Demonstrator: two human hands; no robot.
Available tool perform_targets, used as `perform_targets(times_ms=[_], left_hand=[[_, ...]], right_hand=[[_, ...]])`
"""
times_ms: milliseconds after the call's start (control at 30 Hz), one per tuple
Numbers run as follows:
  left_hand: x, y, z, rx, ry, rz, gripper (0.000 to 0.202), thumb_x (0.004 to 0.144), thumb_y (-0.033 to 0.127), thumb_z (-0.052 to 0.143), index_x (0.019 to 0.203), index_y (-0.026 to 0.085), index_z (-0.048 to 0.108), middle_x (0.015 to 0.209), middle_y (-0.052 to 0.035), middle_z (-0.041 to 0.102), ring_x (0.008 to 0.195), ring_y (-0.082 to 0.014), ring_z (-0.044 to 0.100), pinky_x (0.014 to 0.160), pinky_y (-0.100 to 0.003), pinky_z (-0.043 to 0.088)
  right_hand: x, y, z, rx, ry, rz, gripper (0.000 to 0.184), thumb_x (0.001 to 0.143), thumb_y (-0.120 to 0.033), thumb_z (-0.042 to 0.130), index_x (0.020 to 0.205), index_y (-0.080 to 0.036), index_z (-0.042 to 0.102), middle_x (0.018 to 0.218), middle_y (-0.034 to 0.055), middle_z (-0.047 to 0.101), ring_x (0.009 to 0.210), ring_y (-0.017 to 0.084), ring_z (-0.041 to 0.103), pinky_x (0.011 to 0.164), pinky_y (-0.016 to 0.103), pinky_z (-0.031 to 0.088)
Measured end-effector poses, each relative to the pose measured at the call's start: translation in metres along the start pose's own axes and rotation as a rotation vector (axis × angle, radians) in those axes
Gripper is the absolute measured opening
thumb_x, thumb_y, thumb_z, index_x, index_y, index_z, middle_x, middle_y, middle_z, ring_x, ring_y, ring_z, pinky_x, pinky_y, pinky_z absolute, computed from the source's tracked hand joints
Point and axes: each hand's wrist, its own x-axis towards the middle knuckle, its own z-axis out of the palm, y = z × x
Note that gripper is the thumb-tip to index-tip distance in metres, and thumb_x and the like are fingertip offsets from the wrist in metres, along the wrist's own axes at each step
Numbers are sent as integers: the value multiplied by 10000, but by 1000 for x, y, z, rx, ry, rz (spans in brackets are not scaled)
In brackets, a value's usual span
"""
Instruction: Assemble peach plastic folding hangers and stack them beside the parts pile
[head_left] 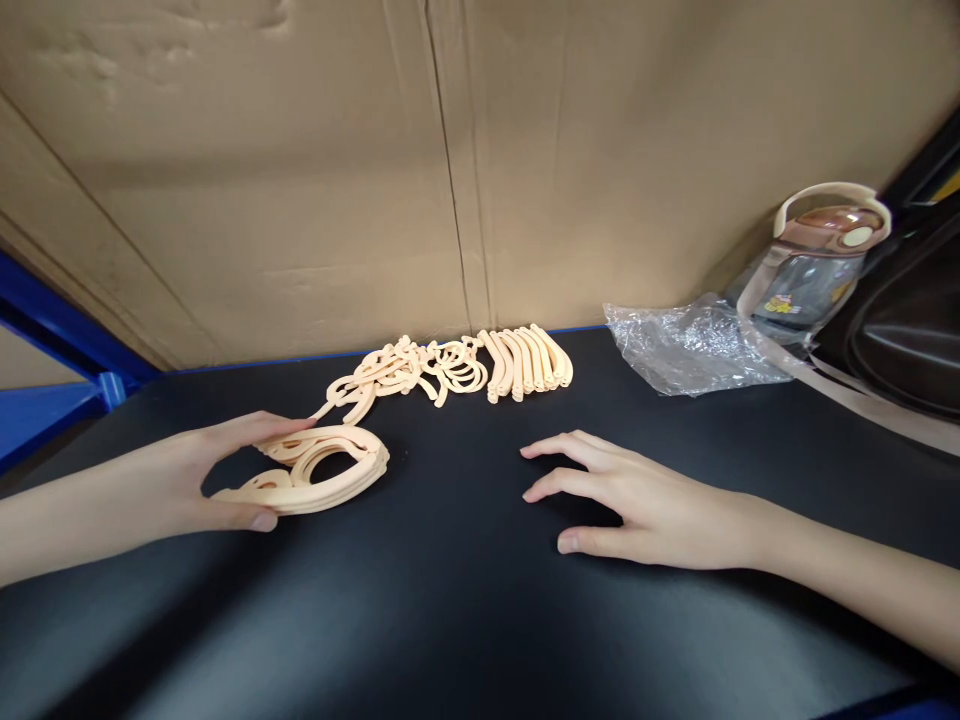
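Note:
At the left, my left hand (pixel 195 475) is closed around a stack of flat beige curved pieces (pixel 345 490), thumb on the near side and fingers on the far side. The stack rests on or just above the black tabletop, has a round opening in its middle, and resembles folding hanger parts. Just beyond it lies a tangled pile of thin beige looped pieces (pixel 397 370). Right of that pile, several thicker bent beige pieces (pixel 529 362) lie side by side in a row. My right hand (pixel 637 500) hovers over the tabletop with fingers apart, holding nothing.
A black tabletop (pixel 450 600) spans the view, with a cardboard wall (pixel 300 200) behind it. To the back right lie a crumpled clear plastic bag (pixel 682 345) and a strapped water bottle (pixel 814 265) beside a dark glossy object (pixel 900 330). A blue metal frame (pixel 67 325) stands left.

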Motion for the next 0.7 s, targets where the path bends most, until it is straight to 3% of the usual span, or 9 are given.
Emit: perform_targets(times_ms=[100,500,700], left_hand=[[2,-1,-4,-100,-83,6,648,620,486,620,1207,220,556,1176,-12,668,1074,-286,604,933,-317,412],[3,-3,-6,-109,-104,-55,680,600,479,633,1218,215,527,1161,-11,670,1076,-295,597,913,-316,400],[4,-5,-6,-118,-108,-24,663,615,497,639,1210,225,533,1185,-18,663,1090,-296,591,920,-323,409]], right_hand=[[0,0,0,-3,-2,1,404,904,-504,513,1243,-294,575,1430,37,404,1312,229,367,1079,403,333],[-1,1,0,-2,-6,7,410,903,-521,505,1244,-302,572,1430,27,402,1318,223,360,1096,399,311],[-1,2,0,0,-1,-5,413,902,-516,509,1248,-299,574,1427,41,409,1316,244,365,1086,428,320]])
